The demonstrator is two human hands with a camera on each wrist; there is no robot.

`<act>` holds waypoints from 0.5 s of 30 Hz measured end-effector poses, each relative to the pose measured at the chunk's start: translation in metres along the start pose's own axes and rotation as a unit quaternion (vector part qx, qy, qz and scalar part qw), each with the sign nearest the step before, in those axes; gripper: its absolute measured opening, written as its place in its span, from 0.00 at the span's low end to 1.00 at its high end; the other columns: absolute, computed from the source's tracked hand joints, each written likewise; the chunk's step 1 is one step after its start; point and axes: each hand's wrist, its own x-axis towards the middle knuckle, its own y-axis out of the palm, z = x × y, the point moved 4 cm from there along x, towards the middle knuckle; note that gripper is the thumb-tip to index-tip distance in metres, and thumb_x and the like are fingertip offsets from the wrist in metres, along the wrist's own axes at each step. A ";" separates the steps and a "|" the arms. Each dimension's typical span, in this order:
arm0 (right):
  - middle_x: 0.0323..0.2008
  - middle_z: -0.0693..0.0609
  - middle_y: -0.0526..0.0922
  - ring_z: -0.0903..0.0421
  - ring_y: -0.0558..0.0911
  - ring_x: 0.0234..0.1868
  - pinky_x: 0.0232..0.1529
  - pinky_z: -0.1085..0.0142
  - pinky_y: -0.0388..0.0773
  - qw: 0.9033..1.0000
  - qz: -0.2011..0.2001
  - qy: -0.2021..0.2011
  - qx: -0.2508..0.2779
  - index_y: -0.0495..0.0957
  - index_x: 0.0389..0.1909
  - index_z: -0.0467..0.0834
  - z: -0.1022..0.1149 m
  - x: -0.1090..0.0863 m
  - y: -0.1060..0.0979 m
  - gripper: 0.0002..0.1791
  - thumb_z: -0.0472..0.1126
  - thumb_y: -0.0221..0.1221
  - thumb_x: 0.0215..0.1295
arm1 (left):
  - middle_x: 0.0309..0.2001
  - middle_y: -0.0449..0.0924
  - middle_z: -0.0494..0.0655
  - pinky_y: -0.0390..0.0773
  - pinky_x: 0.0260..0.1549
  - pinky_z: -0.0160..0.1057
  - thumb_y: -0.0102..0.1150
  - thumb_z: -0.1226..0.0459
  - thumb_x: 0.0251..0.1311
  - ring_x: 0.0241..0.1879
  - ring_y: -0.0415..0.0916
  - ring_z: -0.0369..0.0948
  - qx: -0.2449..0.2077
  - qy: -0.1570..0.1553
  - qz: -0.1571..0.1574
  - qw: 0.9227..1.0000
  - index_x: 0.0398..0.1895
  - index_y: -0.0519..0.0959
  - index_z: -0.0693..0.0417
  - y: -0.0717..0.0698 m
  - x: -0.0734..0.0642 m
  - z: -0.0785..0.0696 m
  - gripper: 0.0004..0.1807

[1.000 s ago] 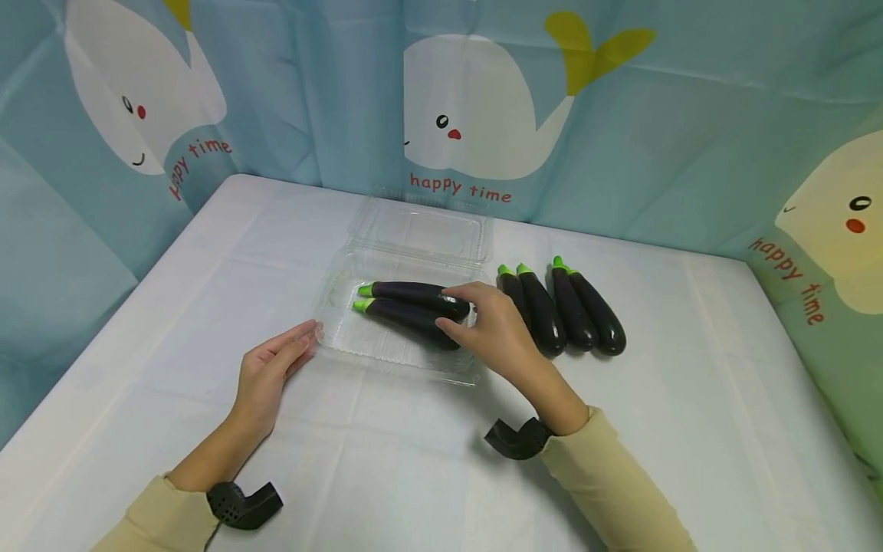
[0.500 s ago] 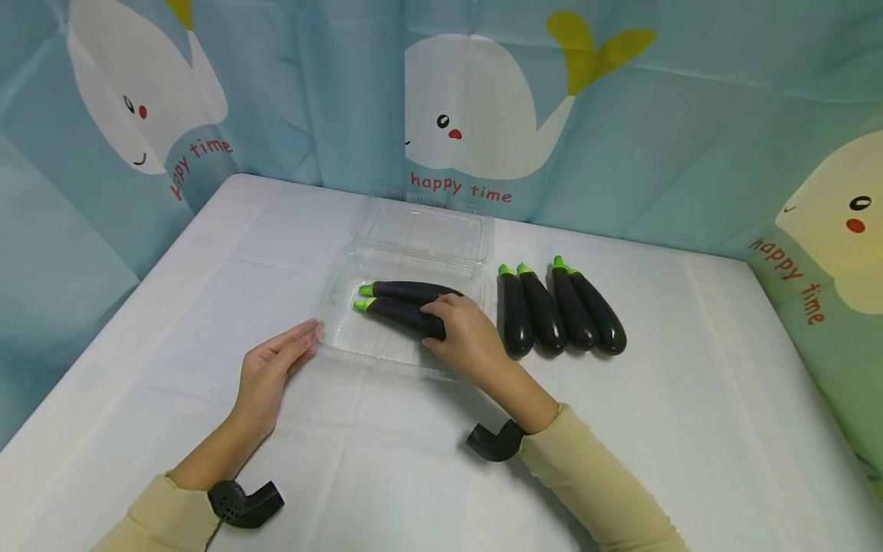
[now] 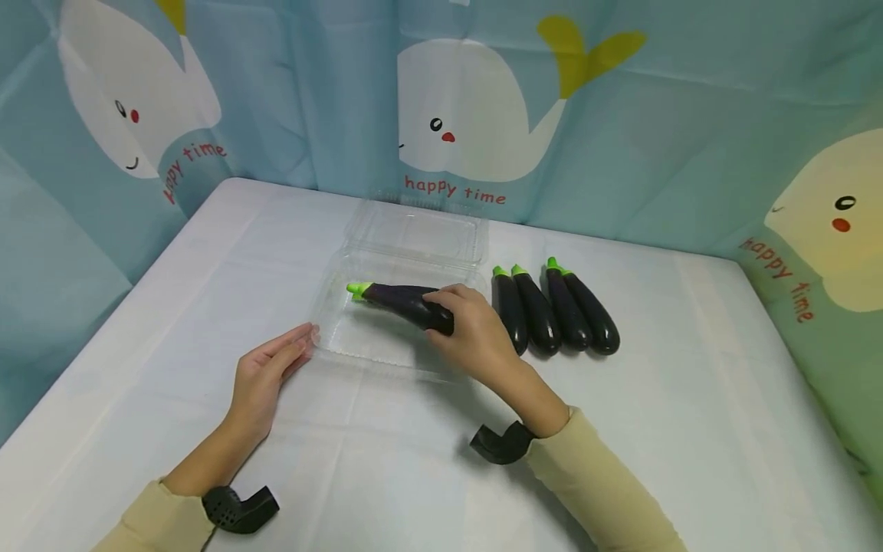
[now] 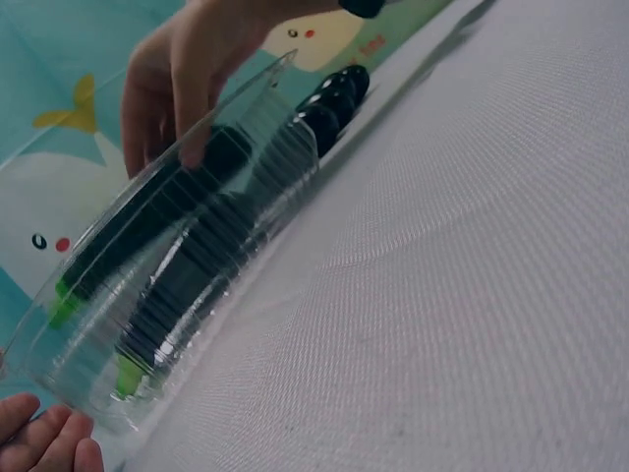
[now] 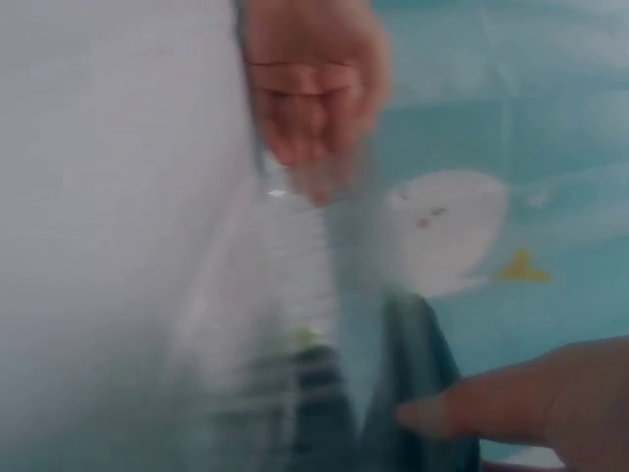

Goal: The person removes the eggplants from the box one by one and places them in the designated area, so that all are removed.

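Note:
My right hand [image 3: 476, 330] grips a dark eggplant [image 3: 396, 300] by its thick end, thumb on the near side. This eggplant is tilted over the base of a clear plastic clamshell container [image 3: 362, 345], green stem toward the left. Under it, a second eggplant [image 4: 182, 295] lies in the base, seen through the clear wall in the left wrist view; from the head it is mostly hidden, with a bit of green stem showing. My left hand [image 3: 265, 376] holds the container's near left corner between thumb and fingers. The right wrist view is blurred.
Several more eggplants [image 3: 541, 314] lie side by side on the white table [image 3: 690, 406], right of the container. The container's lid [image 3: 414, 234] is folded back toward the whale-print curtain [image 3: 331, 100] behind the table.
My right hand has moved left and down onto the nearer eggplant, taken hold of it and raised it over the other one. My left hand has stayed at the container's corner.

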 end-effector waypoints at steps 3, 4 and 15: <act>0.45 0.46 0.77 0.50 0.75 0.47 0.47 0.58 0.75 1.000 -0.025 0.002 0.007 0.78 0.48 0.39 0.001 -0.002 -0.014 0.23 0.34 0.68 0.48 | 0.48 0.79 0.41 0.73 0.48 0.31 0.51 0.68 0.64 0.49 0.75 0.34 0.005 0.002 0.004 1.000 0.55 0.64 0.82 -0.001 0.000 0.001 0.23; 0.45 0.46 0.77 0.50 0.75 0.47 0.47 0.58 0.75 0.999 -0.033 0.001 0.007 0.78 0.49 0.39 0.000 -0.003 -0.019 0.23 0.34 0.68 0.48 | 0.49 0.78 0.42 0.73 0.48 0.31 0.51 0.67 0.64 0.49 0.75 0.34 0.010 0.003 0.005 1.000 0.55 0.64 0.81 -0.001 0.000 0.002 0.24; 0.46 0.44 0.77 0.48 0.76 0.46 0.45 0.55 0.75 0.996 -0.072 0.047 0.013 0.77 0.50 0.37 -0.023 -0.012 -0.055 0.23 0.33 0.67 0.49 | 0.50 0.77 0.40 0.73 0.48 0.31 0.52 0.66 0.64 0.50 0.74 0.33 0.030 0.005 0.009 0.999 0.55 0.65 0.80 -0.003 0.000 0.004 0.24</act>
